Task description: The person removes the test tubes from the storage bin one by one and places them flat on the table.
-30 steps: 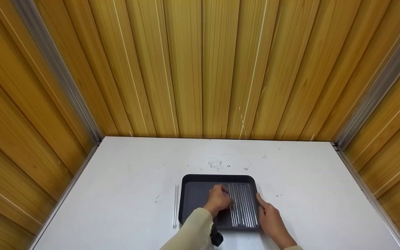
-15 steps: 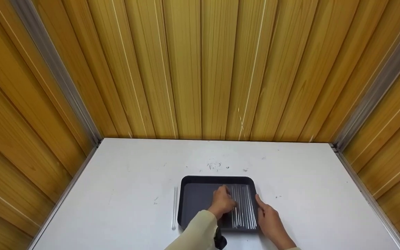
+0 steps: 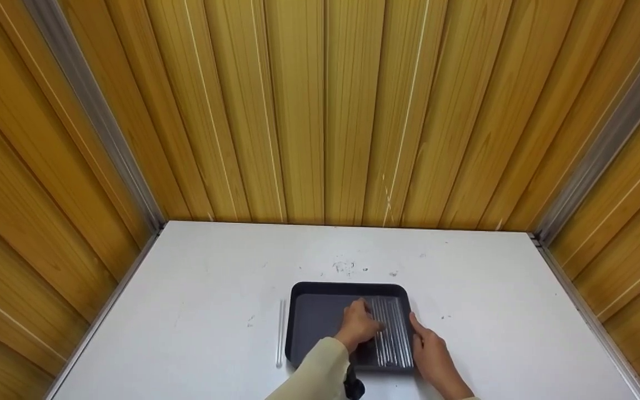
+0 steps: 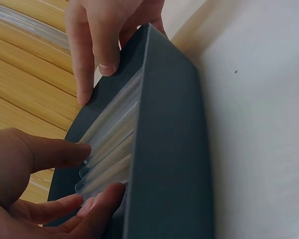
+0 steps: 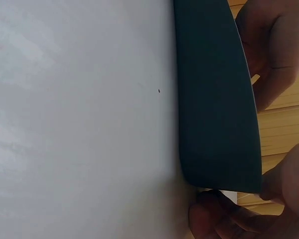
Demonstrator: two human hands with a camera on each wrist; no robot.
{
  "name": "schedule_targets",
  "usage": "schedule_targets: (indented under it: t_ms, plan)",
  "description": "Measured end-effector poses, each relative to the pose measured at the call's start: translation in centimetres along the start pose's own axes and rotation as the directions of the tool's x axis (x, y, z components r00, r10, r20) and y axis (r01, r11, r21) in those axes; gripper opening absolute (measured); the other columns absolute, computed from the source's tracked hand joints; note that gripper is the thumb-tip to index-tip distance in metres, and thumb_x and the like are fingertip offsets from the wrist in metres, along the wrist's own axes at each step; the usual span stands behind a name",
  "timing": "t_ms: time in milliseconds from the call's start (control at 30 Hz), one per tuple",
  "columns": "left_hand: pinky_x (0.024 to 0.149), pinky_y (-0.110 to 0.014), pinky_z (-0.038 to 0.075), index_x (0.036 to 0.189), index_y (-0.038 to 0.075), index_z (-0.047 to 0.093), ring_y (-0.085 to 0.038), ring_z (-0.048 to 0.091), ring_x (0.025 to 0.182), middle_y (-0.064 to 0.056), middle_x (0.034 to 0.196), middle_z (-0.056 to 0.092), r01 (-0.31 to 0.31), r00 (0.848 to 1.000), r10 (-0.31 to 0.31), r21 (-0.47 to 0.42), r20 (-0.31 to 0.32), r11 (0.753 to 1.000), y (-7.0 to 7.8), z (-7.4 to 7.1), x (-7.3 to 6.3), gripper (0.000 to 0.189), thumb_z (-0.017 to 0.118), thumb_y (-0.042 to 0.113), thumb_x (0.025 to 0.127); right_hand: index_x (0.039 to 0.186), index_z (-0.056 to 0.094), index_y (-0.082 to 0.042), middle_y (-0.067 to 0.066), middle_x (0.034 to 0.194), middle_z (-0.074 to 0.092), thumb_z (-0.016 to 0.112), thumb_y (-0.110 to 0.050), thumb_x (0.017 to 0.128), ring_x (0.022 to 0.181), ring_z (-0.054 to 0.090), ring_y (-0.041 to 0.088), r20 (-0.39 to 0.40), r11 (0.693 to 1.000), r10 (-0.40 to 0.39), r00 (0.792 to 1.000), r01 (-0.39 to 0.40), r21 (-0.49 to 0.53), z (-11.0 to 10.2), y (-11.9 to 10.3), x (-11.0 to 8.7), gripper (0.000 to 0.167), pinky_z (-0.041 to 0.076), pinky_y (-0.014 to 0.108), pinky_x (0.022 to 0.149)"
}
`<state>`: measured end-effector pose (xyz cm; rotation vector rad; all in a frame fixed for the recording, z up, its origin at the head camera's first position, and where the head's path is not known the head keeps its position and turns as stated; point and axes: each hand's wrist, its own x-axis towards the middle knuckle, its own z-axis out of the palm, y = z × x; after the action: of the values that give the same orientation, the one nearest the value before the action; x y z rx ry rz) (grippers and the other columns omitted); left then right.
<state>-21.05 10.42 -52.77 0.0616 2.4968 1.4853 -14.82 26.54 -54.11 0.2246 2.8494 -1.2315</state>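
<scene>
A dark grey rectangular tray [image 3: 314,322] lies on the white table, with several long clear tubes [image 3: 400,339] side by side in its right half. My left hand [image 3: 358,322] reaches into the tray; its thumb and fingertips touch the left part of the row. In the left wrist view, the thumb and fingers of the left hand [image 4: 50,154] are spread over the tubes, whose nearer ends look rounded. My right hand [image 3: 434,355] grips the tray's right side, fingers over the rim. The right wrist view shows right-hand fingers [image 5: 209,214] around the tray's corner.
One or two more clear tubes [image 3: 280,333] lie on the table [image 3: 214,311] just left of the tray. Wood-patterned panels [image 3: 298,111] close off the back and both sides. A black strap end hangs from the left sleeve [image 3: 320,366].
My left hand has moved slightly to the right inside the tray, and the tubes' left edge sits slightly farther right. The right hand stays on the tray's side.
</scene>
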Motion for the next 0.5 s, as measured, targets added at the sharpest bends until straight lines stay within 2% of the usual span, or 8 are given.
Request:
schedule_targets:
  t_ms: [267, 400, 500]
  plan:
    - [0.078, -0.037, 0.053, 0.107, -0.001, 0.058, -0.018, 0.056, 0.082, -0.007, 0.092, 0.06, -0.007, 1.0, 0.007, 0.025, -0.002, 1.0, 0.02, 0.33, 0.08, 0.05, 0.085, 0.009, 0.066, 0.147, 0.031, -0.001, 0.024, 0.147, 0.038, 0.04, 0.002, 0.097, 0.135, 0.039, 0.041, 0.0, 1.0, -0.012, 1.0, 0.012, -0.017, -0.05, 0.2, 0.0, 0.051, 0.038, 0.051, 0.107]
    - [0.085, -0.04, 0.053, 0.106, -0.003, 0.058, -0.02, 0.056, 0.085, -0.01, 0.093, 0.06, 0.002, 1.0, -0.002, 0.034, -0.007, 0.999, 0.09, 0.67, 0.23, 0.055, 0.088, 0.006, 0.061, 0.147, 0.031, -0.001, 0.022, 0.148, 0.037, 0.04, 0.002, 0.098, 0.136, 0.039, 0.04, 0.012, 1.0, -0.002, 1.0, 0.003, -0.02, 0.04, 0.16, 0.09, 0.051, 0.038, 0.05, 0.108]
    - [0.084, -0.039, 0.054, 0.104, -0.004, 0.059, -0.02, 0.056, 0.083, -0.01, 0.091, 0.061, -0.008, 1.0, 0.008, 0.037, -0.009, 0.999, 0.25, 0.82, 0.22, 0.051, 0.085, 0.0, 0.06, 0.148, 0.031, -0.002, 0.021, 0.149, 0.037, 0.039, 0.0, 0.098, 0.136, 0.038, 0.039, 0.014, 1.0, 0.006, 1.0, -0.006, -0.011, 0.06, 0.06, 0.16, 0.05, 0.036, 0.05, 0.109]
